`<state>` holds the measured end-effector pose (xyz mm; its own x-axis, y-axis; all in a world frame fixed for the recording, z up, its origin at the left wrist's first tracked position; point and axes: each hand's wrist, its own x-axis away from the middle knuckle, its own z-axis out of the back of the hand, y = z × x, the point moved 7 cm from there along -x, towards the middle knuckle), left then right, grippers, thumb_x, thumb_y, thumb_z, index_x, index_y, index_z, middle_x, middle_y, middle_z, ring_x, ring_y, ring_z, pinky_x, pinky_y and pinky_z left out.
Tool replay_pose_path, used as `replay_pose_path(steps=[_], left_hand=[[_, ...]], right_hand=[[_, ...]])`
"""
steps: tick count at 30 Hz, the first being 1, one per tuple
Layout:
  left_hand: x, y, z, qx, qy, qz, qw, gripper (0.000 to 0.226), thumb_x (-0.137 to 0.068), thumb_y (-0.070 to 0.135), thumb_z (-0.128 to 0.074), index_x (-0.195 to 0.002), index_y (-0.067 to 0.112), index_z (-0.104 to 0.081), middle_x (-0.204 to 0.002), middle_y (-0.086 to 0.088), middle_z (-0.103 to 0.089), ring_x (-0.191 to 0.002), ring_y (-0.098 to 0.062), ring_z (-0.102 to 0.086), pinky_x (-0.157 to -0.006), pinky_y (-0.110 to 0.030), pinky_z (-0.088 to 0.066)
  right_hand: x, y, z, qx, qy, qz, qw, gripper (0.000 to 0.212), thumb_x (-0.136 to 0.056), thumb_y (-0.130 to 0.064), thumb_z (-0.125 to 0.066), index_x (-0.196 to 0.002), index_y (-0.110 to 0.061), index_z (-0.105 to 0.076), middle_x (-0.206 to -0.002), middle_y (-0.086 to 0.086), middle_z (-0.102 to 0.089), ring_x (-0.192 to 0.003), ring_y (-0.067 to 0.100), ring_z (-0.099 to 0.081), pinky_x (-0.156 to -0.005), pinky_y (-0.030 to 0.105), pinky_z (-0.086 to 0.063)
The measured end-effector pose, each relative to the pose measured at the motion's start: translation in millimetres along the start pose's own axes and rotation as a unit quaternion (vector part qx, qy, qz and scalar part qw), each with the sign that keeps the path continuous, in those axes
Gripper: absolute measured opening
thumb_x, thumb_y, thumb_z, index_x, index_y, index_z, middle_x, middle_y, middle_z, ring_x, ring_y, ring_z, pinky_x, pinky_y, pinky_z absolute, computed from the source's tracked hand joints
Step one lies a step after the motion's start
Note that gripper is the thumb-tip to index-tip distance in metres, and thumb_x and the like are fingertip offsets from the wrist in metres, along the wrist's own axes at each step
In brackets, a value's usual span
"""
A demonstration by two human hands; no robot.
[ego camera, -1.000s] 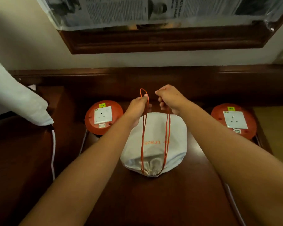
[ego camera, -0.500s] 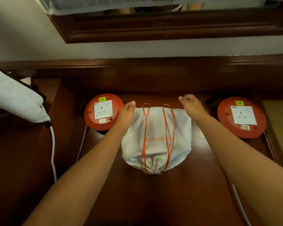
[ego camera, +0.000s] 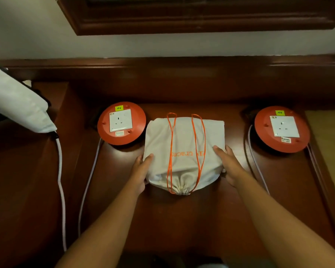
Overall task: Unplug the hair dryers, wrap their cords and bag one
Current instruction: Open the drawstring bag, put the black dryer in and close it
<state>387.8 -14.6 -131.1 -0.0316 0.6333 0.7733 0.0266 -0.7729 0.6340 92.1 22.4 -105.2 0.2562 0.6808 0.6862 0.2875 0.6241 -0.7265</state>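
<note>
The drawstring bag [ego camera: 184,151] lies cinched between both hands, its orange cords [ego camera: 197,140] now dropped flat across it where a second ago they were held up taut. Bagging looks finished. The left hand [ego camera: 141,171] and right hand [ego camera: 228,165] cup its sides, fingers nearly straight, pressing inward.

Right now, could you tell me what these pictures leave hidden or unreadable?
- Head view: the drawstring bag is cinched shut; the cloth hides its contents.
- Its orange print is partly covered by the drawstrings and cannot be read whole.
- The white cables leave the frame at the bottom edge.
- The fingertips of the left hand and right hand are hidden behind the bag.
</note>
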Motion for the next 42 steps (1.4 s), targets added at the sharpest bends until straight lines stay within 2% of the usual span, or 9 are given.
replay_pose_path(steps=[3,6,9,14,23,29,33,36,42], left_hand=[[0.8,-3.6,-4.7,0.023,-0.024,0.022,0.999,0.052,-0.075,0.052,-0.072,-0.121,0.032,-0.058,-0.116,0.003,-0.069,-0.107,-0.025,-0.063,-0.090,-0.048,-0.050],[5.9,-5.3,-13.1,0.039,-0.053,0.046,0.997,0.051,-0.074,0.055,-0.073,-0.116,0.031,-0.060,-0.112,0.002,-0.071,-0.105,-0.023,-0.065,-0.094,-0.047,-0.050],[7.1,-13.1,-18.1,0.052,-0.084,0.076,0.992,0.060,-0.069,0.053,-0.078,-0.120,0.029,-0.059,-0.112,-0.003,-0.071,-0.106,-0.029,-0.066,-0.097,-0.055,-0.048],[5.8,-12.7,-18.5,0.104,-0.084,0.034,0.990,0.051,-0.079,0.027,-0.075,-0.126,0.019,-0.057,-0.111,-0.009,-0.071,-0.105,-0.031,-0.066,-0.092,-0.054,-0.051],[7.0,7.3,-21.8,0.142,-0.084,-0.030,0.986,0.053,-0.079,0.021,-0.074,-0.128,0.020,-0.055,-0.114,-0.010,-0.070,-0.105,-0.031,-0.066,-0.087,-0.049,-0.055],[4.6,34.4,-31.6,0.141,-0.088,-0.060,0.984,0.056,-0.076,0.021,-0.075,-0.129,0.019,-0.055,-0.115,-0.010,-0.070,-0.107,-0.031,-0.065,-0.091,-0.051,-0.053],[0.4,53.7,-37.4,0.146,-0.070,-0.081,0.983,0.068,-0.077,0.022,-0.075,-0.137,0.030,-0.045,-0.121,-0.006,-0.064,-0.109,-0.031,-0.063,-0.089,-0.051,-0.054],[-3.4,66.5,-42.8,0.164,-0.069,-0.091,0.980,0.074,-0.080,0.018,-0.073,-0.141,0.039,-0.036,-0.126,-0.003,-0.060,-0.109,-0.029,-0.062,-0.083,-0.045,-0.057],[-16.1,88.8,-52.0,0.160,-0.076,-0.108,0.978,0.065,-0.084,0.018,-0.070,-0.140,0.036,-0.042,-0.127,-0.001,-0.060,-0.109,-0.026,-0.063,-0.075,-0.040,-0.058]], right_hand=[[-5.1,7.7,3.1,-0.019,0.011,-0.011,1.000,0.053,-0.082,-0.043,-0.069,-0.126,-0.028,-0.043,-0.122,-0.002,-0.061,-0.109,0.020,-0.059,-0.095,0.044,-0.049],[-8.0,15.9,2.0,-0.022,0.008,-0.042,0.999,0.057,-0.076,-0.044,-0.074,-0.123,-0.023,-0.051,-0.117,0.000,-0.065,-0.109,0.022,-0.060,-0.098,0.043,-0.046],[-6.3,19.9,-2.2,-0.032,-0.019,-0.056,0.998,0.041,-0.078,-0.038,-0.074,-0.113,-0.022,-0.061,-0.110,0.002,-0.071,-0.105,0.023,-0.063,-0.097,0.041,-0.047],[-3.8,17.9,1.8,-0.057,-0.001,-0.012,0.998,0.036,-0.080,-0.023,-0.072,-0.114,-0.022,-0.060,-0.114,0.004,-0.069,-0.105,0.026,-0.063,-0.094,0.045,-0.049],[2.6,-5.2,0.0,-0.043,0.084,0.048,0.994,0.027,-0.085,-0.012,-0.052,-0.110,-0.016,-0.061,-0.102,0.005,-0.068,-0.094,0.023,-0.062,-0.070,0.032,-0.050],[-2.7,-27.3,-1.6,-0.058,0.098,0.080,0.990,0.017,-0.084,-0.008,-0.051,-0.091,-0.019,-0.062,-0.095,0.009,-0.067,-0.092,0.028,-0.062,-0.070,0.033,-0.052],[-11.1,-48.2,-2.9,-0.055,0.087,0.123,0.987,0.039,-0.083,-0.007,-0.051,-0.119,-0.022,-0.058,-0.107,0.002,-0.066,-0.099,0.023,-0.062,-0.074,0.034,-0.054],[-18.6,-68.9,-4.3,-0.025,0.080,0.173,0.981,0.064,-0.084,-0.006,-0.050,-0.140,-0.033,-0.040,-0.127,-0.008,-0.056,-0.108,0.015,-0.056,-0.087,0.038,-0.053],[-37.6,-92.0,-5.6,0.027,0.085,0.192,0.977,0.077,-0.076,-0.017,-0.052,-0.146,-0.038,-0.029,-0.147,-0.010,-0.040,-0.127,0.018,-0.044,-0.104,0.046,-0.044]])
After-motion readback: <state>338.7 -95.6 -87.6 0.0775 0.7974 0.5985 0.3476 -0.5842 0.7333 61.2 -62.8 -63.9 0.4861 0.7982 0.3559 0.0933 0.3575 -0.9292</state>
